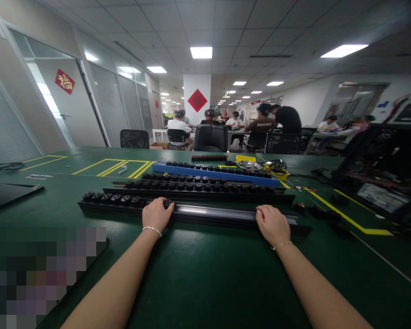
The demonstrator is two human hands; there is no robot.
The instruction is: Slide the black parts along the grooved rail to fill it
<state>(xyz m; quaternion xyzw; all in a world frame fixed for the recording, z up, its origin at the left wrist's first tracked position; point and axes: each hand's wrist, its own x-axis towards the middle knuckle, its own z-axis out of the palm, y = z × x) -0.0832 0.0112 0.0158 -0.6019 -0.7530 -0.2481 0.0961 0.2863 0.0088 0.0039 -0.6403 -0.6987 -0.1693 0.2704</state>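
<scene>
A long black rail (212,213) lies across the green table in front of me, with several small black knob-like parts (109,198) seated along its left end. My left hand (156,214) rests closed on the rail just right of those parts, fingertips on one small black part. My right hand (272,224) is curled over the rail near its right end. Behind it lie a second black rail (198,187) and a blue rail (219,172), both filled with black parts.
A yellow tray with a metal bowl (247,164) sits behind the blue rail. Dark equipment (383,178) stands at the right, a black panel (7,192) at the left. Yellow tape lines mark the table. Office chairs and several seated people are beyond the far edge.
</scene>
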